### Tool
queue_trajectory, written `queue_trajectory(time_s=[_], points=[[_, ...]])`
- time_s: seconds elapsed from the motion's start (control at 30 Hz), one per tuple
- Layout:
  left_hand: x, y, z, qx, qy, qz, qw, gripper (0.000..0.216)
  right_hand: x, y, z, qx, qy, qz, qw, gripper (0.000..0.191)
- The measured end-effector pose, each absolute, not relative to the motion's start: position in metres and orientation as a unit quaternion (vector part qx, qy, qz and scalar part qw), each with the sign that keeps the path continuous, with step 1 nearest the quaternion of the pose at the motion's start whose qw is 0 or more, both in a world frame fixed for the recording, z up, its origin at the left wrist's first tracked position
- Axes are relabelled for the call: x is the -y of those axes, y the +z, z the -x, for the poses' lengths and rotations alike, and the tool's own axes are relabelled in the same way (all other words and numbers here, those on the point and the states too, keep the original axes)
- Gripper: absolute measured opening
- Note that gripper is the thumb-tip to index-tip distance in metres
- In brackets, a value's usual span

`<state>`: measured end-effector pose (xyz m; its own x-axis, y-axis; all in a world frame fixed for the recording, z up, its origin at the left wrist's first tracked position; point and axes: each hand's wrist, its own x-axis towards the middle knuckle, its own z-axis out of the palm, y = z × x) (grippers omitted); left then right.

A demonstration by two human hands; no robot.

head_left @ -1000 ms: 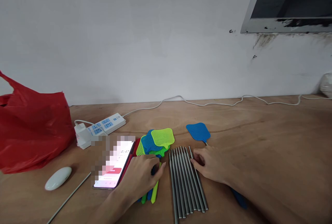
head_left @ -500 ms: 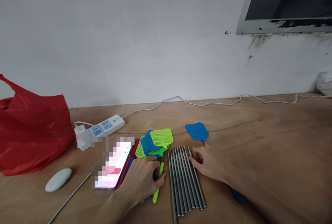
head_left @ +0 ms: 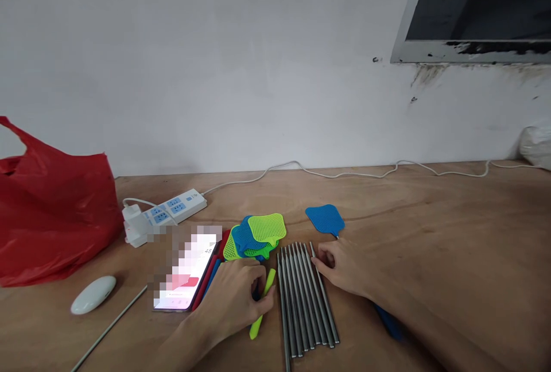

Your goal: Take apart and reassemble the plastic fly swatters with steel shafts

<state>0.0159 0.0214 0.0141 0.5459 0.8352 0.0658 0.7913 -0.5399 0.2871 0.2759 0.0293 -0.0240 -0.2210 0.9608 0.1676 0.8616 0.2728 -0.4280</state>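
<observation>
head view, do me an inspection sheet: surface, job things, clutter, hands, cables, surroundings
Surface: brown wooden tabletop.
Job's things: metal rods side by side; stacked swatters to their left; separate blue swatter beyond the right hand.
Clutter: red bag, lit phone, white oval object.
Left hand: thumb at the yellow-green handle; grip unclear.
Right hand: curled, thumb at the rightmost rod; grip unclear.
Cables: white cable from power strip, along the wall.
Surroundings: pale wall; dark framed panel upper right.
</observation>
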Motion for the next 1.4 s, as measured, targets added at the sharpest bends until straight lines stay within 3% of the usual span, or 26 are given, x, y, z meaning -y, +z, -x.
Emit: queue_trajectory(time_s=[0.43,0.7,0.93,1.13,1.4], points=[[-0.023,0.005,-0.013,-0.451,0.152,-0.865,0.156,0.026,-0.024,-0.027,-0.268,0.724,0.161,0.623,0.249,0.019],[-0.021,0.009,-0.016,-0.456,0.193,-0.842,0.214,0.026,-0.032,-0.023,-0.269,0.642,0.338,0.584,0.366,0.028],[-0.022,0.005,-0.016,-0.429,0.216,-0.846,0.234,0.023,-0.032,0.001,-0.273,0.459,0.522,0.510,0.506,0.025],[-0.021,0.006,-0.016,-0.396,0.237,-0.851,0.252,0.017,-0.031,0.005,-0.268,0.359,0.564,0.458,0.586,0.036],[-0.020,0.009,-0.016,-0.391,0.256,-0.846,0.256,0.022,-0.031,-0.001,-0.266,0.338,0.571,0.427,0.615,0.038]])
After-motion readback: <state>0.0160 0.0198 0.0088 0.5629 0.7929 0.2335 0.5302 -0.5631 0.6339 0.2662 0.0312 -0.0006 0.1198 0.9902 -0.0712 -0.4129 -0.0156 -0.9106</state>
